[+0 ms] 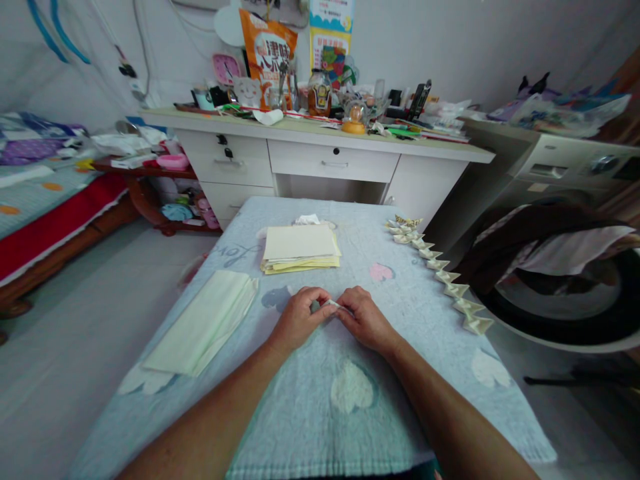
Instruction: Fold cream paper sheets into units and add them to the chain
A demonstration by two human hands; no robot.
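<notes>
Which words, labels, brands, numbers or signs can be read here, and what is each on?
"津味": orange bag; its other characters are unclear.
Cloth: script lettering, too unclear to quote.
Poster: print too blurred to read.
Jar: label too small to read.
Pink clock: dial too small to read.

- bare left forearm (215, 408): in from lower left
- bare right forearm (447, 403): in from lower right
- bare left hand (302, 313): curved, thumb-index pinch
- bare right hand (366, 316): also pinching, just beside left
</notes>
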